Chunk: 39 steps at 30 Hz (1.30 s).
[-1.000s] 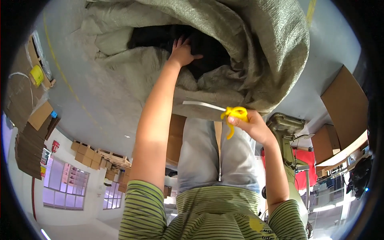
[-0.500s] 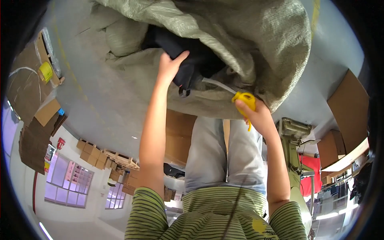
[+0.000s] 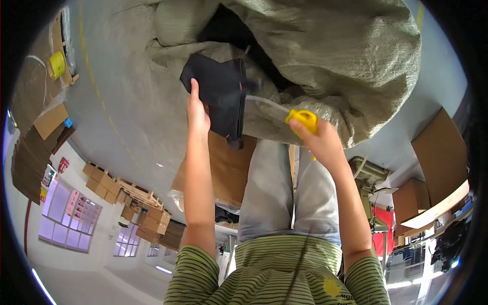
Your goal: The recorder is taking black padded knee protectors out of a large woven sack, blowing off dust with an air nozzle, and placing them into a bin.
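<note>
My left hand grips a black fabric piece, which looks like a flat pouch or small bag with a strap end; its exact kind is unclear. The thumb lies over its near face and the other fingers are behind it. In my right hand is a yellow-handled tool with a long, thin, pale shaft pointing left at the pouch's right edge. Whether the tip touches it, I cannot tell. Just beyond both hands lies a large grey-green woven sack, its mouth gaping around more black material.
Below the pouch stands a brown cardboard box beside my legs. Flattened cardboard with a yellow tape roll is at the left. Stacked cartons line the wall. At right are a green machine and large cardboard boxes.
My left hand has drawn the black pouch out of the sack's mouth, toward me and left. The yellow tool stays beside its right edge, a little further left. The view has shifted slightly.
</note>
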Motion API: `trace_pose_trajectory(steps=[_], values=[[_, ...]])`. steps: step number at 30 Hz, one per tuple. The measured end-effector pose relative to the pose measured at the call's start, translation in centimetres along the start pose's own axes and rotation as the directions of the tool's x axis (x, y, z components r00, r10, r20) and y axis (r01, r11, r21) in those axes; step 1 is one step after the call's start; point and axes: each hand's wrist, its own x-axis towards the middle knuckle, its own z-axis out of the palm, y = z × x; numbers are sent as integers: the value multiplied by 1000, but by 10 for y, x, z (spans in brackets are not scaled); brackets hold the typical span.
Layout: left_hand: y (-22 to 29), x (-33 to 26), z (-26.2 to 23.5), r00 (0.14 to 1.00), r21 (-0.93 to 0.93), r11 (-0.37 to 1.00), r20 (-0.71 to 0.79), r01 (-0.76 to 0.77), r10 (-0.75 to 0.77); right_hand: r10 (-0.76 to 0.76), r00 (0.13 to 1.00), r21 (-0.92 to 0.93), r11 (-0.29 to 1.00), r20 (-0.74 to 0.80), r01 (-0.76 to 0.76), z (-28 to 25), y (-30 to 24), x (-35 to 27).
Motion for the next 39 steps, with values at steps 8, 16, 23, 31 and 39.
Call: trace_pose_trajectory(steps=[8,16,23,31,39], values=[[-42,-23,-37,996,-331,940,12,87,-88,-30,1000,-76,997,1,30,20,-12,1],[-64,-45,-91,464,-456,275,885,846,42,48,969,-26,999,243,-43,41,-30,-2],[-91,-229,-203,837,-129,902,444,412,-319,-34,988,-56,997,149,43,23,-6,1],[-100,-374,-300,472,637,-258,-735,726,-487,2,946,117,992,324,-42,12,-17,-6],[-10,-84,-34,964,291,938,238,-187,119,50,999,293,955,4,-49,-19,-2,3]])
